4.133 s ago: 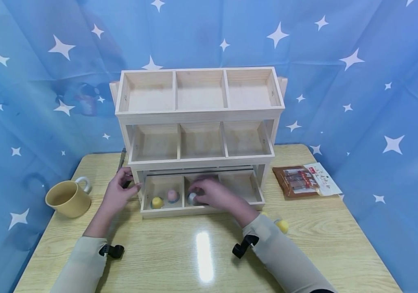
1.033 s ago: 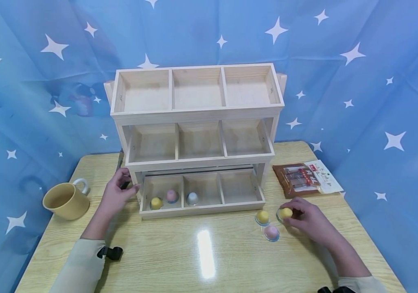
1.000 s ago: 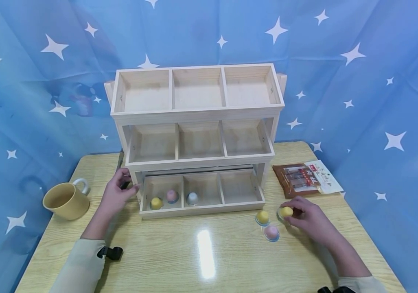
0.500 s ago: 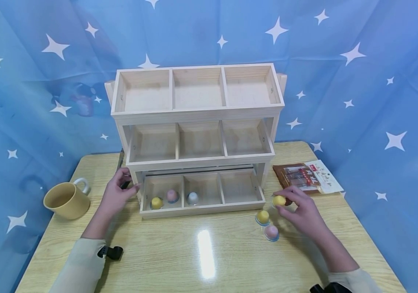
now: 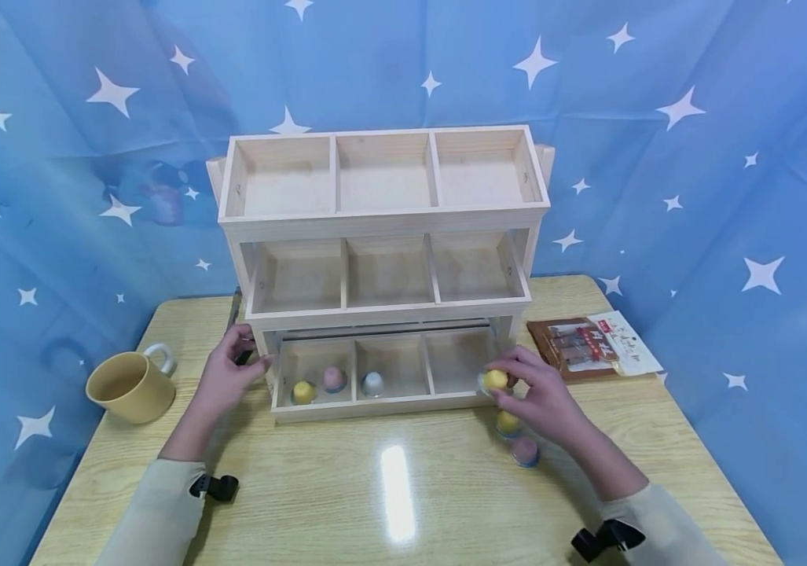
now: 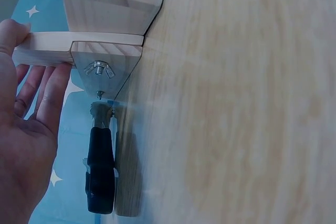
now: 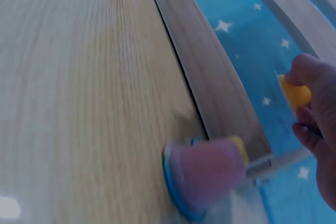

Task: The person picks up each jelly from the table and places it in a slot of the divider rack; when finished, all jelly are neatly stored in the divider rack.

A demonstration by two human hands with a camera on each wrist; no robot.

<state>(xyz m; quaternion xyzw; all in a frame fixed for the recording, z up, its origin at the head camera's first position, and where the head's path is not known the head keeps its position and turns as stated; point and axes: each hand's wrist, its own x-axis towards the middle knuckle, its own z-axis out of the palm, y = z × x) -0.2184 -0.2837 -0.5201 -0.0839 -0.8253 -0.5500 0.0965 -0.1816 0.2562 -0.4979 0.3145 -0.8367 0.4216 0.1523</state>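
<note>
My right hand point(image 5: 541, 393) pinches a yellow jelly cup point(image 5: 495, 380) at the right end of the bottom tray of a wooden three-tier shelf point(image 5: 389, 226). Just below that hand, another yellow jelly cup point(image 5: 508, 424) and a pink jelly cup point(image 7: 210, 174) stand on the table, partly overlapped in the right wrist view. My left hand point(image 5: 229, 373) grips the shelf's left upright, thumb on one side and fingers on the other. Inside the bottom tray, a yellow cup point(image 5: 303, 392) and a pink cup point(image 5: 334, 379) share the left compartment; a whitish cup point(image 5: 372, 384) sits in the middle one.
A yellow mug point(image 5: 130, 387) with a white handle stands at the left table edge. On the right lies a brown snack bag point(image 5: 580, 348). Behind the left hand is a black-handled clamp point(image 6: 101, 166) by the shelf's foot. A blue star-patterned curtain point(image 5: 658, 173) surrounds the table.
The right hand let go of the whitish cup in the middle compartment, moved right, picked up a yellow jelly cup and carried it left to the tray. The left hand stays put.
</note>
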